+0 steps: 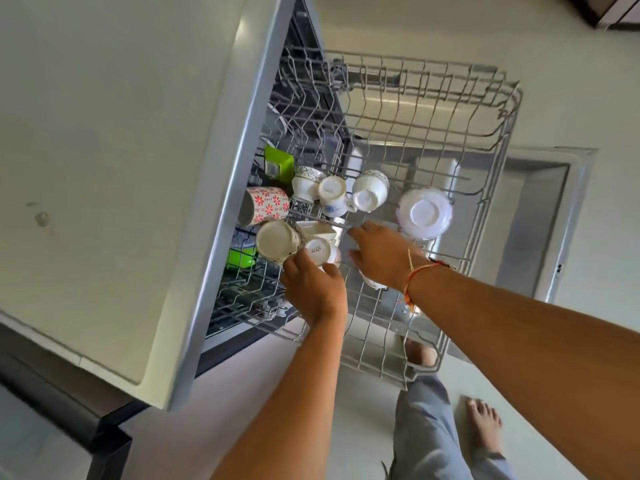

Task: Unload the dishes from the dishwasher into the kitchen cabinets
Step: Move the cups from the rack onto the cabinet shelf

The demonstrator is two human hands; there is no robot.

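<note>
With the dishwasher rack [502, 140] pulled out, the left grip [313, 289] closes around an upturned white cup [317, 250] in it, while the right grip [381, 253] hovers open just beside.

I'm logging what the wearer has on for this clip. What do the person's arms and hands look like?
Both forearms are bare, with no sleeves in view and no gloves. The left hand shows no ring or band. The right hand has an orange thread tied round its wrist, with a loose end hanging, and a dark band beside it.
</note>
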